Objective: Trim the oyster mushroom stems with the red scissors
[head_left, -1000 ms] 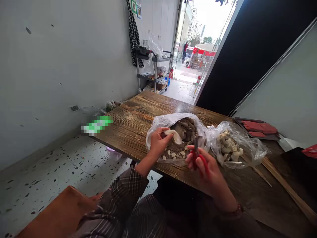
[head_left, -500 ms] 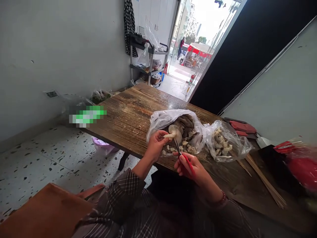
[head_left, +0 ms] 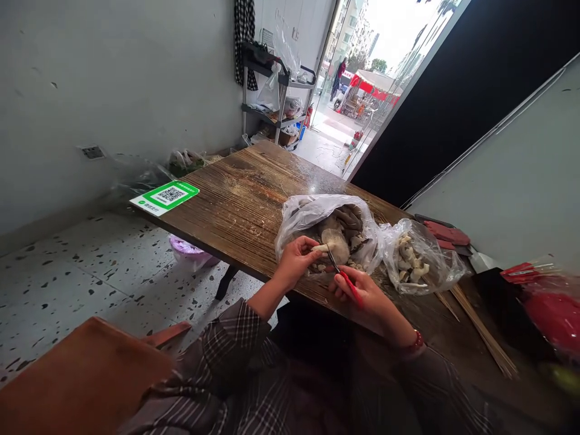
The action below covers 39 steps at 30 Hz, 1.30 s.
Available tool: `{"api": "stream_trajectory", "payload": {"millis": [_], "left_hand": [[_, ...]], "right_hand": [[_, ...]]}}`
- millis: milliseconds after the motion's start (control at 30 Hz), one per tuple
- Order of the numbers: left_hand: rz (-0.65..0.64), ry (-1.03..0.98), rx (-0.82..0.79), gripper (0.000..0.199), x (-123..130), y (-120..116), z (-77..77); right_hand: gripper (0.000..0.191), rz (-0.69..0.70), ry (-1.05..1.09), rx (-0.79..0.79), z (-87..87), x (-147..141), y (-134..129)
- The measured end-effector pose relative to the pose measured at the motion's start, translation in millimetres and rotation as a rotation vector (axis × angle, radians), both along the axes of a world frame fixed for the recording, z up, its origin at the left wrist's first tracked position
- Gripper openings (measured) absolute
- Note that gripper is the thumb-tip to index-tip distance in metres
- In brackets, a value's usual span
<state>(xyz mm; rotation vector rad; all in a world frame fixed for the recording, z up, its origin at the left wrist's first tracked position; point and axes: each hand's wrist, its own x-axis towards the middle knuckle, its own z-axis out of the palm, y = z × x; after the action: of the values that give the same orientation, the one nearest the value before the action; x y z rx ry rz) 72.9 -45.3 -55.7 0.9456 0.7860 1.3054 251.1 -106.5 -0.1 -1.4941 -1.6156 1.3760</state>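
Observation:
My left hand (head_left: 296, 261) pinches a pale mushroom (head_left: 336, 244) by its stem, with the broad cap turned to the right. In my right hand (head_left: 357, 289) is a pair of red-handled scissors (head_left: 351, 286), its blades up against the stem. Just behind both hands lies a clear plastic bag (head_left: 294, 220), its mouth open towards me, with grey-brown mushrooms (head_left: 351, 222) inside. Small pale pieces lie at the front of that bag, partly hidden by my hands. To the right, a second clear bag (head_left: 441, 269) holds pale cut mushroom pieces (head_left: 410, 257).
The wooden table (head_left: 226, 211) carries scattered crumbs and a green QR code card (head_left: 170, 196) at its left corner. Thin wooden skewers (head_left: 483, 335) lie on the right, near a red plastic package (head_left: 557, 320). A shelf cart (head_left: 278, 90) stands by the glass door.
The view has shifted a little. The mushroom's cap now shows more clearly beside the scissors, whose blades have come across its stem. Both hands keep their hold.

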Motion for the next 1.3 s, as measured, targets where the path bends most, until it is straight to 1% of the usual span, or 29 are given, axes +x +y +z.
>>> {"api": "stream_trajectory", "payload": {"millis": [67, 133, 200, 333, 500, 633, 733, 800, 867, 933, 1000, 1067, 1100, 1233, 1300], "left_hand": [[-0.01, 0.024, 0.001, 0.036, 1.1, -0.1, -2.3], [-0.017, 0.045, 0.006, 0.036, 2.1, -0.2, -4.6], [-0.017, 0.065, 0.016, 0.035, 2.8, 0.0, -6.4], [-0.008, 0.11, 0.04, 0.031, 3.1, 0.6, -7.7], [0.012, 0.22, 0.116, 0.021, 3.0, 1.1, -6.6], [0.049, 0.298, 0.159, 0.017, 3.2, 0.5, -6.7], [0.124, 0.377, 0.183, 0.014, 2.1, 1.5, -6.9], [0.219, 0.453, 0.194, 0.01, -0.7, 4.9, -6.1], [0.319, 0.565, 0.223, 0.013, -5.6, 10.8, -3.7], [0.387, 0.717, 0.304, 0.02, -11.7, 17.6, 0.8], [0.407, 0.88, 0.419, 0.026, -17.0, 22.4, 6.6], [0.362, 1.015, 0.536, 0.029, -19.5, 23.0, 12.2], [0.311, 1.063, 0.589, 0.029, -19.2, 21.7, 14.5], [0.024, 1.21, 0.787, 0.03, -10.5, 12.6, 18.9], [-0.058, 1.301, 0.835, 0.032, -4.8, 10.6, 18.7]], "right_hand": [[0.057, 0.039, -0.067, 0.026, -0.6, 3.0, 4.0], [0.049, 0.067, -0.132, 0.075, -2.0, 5.0, 7.7], [0.045, 0.084, -0.16, 0.106, -3.3, 5.3, 10.4], [0.051, 0.073, -0.114, 0.057, -4.0, 1.4, 9.2], [0.054, -0.012, -0.01, 0.006, -6.4, -4.3, -0.4], [0.056, -0.036, 0.02, -0.041, -8.3, -5.5, -3.6], [0.059, -0.084, 0.105, -0.026, -7.7, 0.3, -3.7], [0.06, -0.142, 0.197, 0.015, -7.5, 8.8, -4.5], [0.059, -0.218, 0.294, 0.05, -8.3, 19.4, -6.9], [0.057, -0.288, 0.373, 0.066, -10.1, 29.9, -11.5], [0.055, -0.334, 0.421, 0.073, -12.5, 38.2, -17.7], [0.052, -0.358, 0.447, 0.079, -14.8, 43.7, -24.6], [0.051, -0.365, 0.458, 0.081, -15.9, 45.6, -28.0], [0.048, -0.37, 0.477, 0.098, -19.3, 49.4, -38.0], [0.048, -0.365, 0.466, 0.106, -20.6, 50.4, -41.2]]}}
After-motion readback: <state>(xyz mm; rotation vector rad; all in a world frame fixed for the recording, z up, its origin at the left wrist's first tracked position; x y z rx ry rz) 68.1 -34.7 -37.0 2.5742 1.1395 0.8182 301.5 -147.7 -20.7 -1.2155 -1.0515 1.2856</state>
